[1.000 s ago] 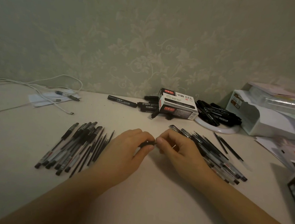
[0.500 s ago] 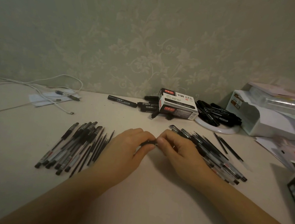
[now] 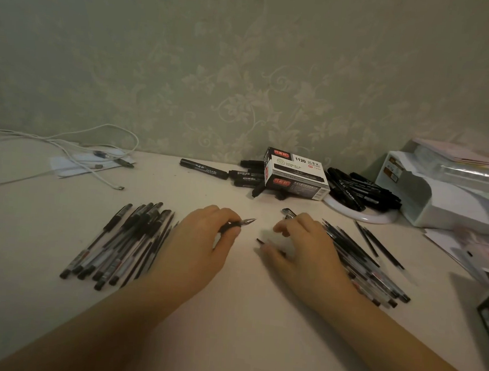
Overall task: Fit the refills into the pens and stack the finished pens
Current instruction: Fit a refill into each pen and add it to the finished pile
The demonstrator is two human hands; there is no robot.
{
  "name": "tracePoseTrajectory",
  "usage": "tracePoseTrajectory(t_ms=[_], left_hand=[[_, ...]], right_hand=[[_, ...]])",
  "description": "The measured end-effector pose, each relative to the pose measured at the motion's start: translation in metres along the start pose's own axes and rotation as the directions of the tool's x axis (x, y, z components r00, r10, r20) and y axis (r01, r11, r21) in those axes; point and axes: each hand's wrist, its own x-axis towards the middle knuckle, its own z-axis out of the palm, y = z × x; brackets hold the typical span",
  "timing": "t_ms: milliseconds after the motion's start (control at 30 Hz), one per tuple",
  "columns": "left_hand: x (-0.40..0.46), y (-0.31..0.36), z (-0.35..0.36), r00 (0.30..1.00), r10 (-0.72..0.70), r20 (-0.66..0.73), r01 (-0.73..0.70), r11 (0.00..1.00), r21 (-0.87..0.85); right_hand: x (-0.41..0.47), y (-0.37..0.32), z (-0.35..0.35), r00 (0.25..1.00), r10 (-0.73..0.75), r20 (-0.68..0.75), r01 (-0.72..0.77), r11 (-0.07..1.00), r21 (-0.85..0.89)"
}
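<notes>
1. Left hand (image 3: 201, 240) pinches a pen (image 3: 239, 223) near its tip end, thumb and forefinger curled round the grip, metal point sticking out toward the right
2. Right hand (image 3: 305, 248) is apart from it, fingers loosely curled over the table (image 3: 240, 331); a thin dark piece (image 3: 260, 241) shows at the thumb tip, cannot tell if I'm holding it or it's just lying under the hand
3. Pile of pens (image 3: 121, 243) lies fanned out just left of my left hand; second pile (image 3: 368, 268) sits under and right of my right hand, with two loose refills (image 3: 379, 247) at its far side
4. Judgement: pen in hand looks fitted with its tip on, so it's near ready to stack
5. Risk: light pinch close to the tip, so the long barrel could swing or slip when I carry it over
6. Risk: left pile is loose and fanned, dropping the pen across it could roll a few out of line
7. Risk: right wrist rests on the right pile, dragging it back could scatter pens toward the near edge
8. Room: bare table between the two hands and toward me; further back are markers (image 3: 360, 191), a box (image 3: 295, 174) and a white tray (image 3: 441, 198), plus a cable (image 3: 74, 142) at far left, all well apart from my working spot
</notes>
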Motion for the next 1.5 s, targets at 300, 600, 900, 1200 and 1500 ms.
tracePoseTrajectory(t_ms=[300,600,900,1200,1500], left_hand=[[0.0,-0.003,-0.001,0.995,0.032,0.097,-0.036,0.999,0.039],[0.0,-0.002,-0.001,0.991,0.063,0.12,-0.068,0.997,0.038],[-0.002,0.002,0.001,0.99,0.027,0.136,-0.024,0.999,-0.024],[-0.002,0.011,-0.003,0.995,0.007,0.096,-0.002,0.999,-0.054],[-0.002,0.012,-0.005,0.998,0.025,0.053,-0.023,0.999,-0.038]], right_hand=[[0.002,-0.001,-0.002,0.997,0.069,-0.031,-0.057,0.957,0.285],[0.001,-0.005,-0.004,1.0,0.021,0.012,-0.024,0.842,0.54],[0.001,-0.004,-0.001,0.997,0.005,0.075,-0.049,0.801,0.597],[0.002,-0.004,-0.006,0.99,0.048,0.136,-0.134,0.648,0.75],[0.002,-0.01,0.0,0.994,0.049,0.097,-0.104,0.671,0.734]])
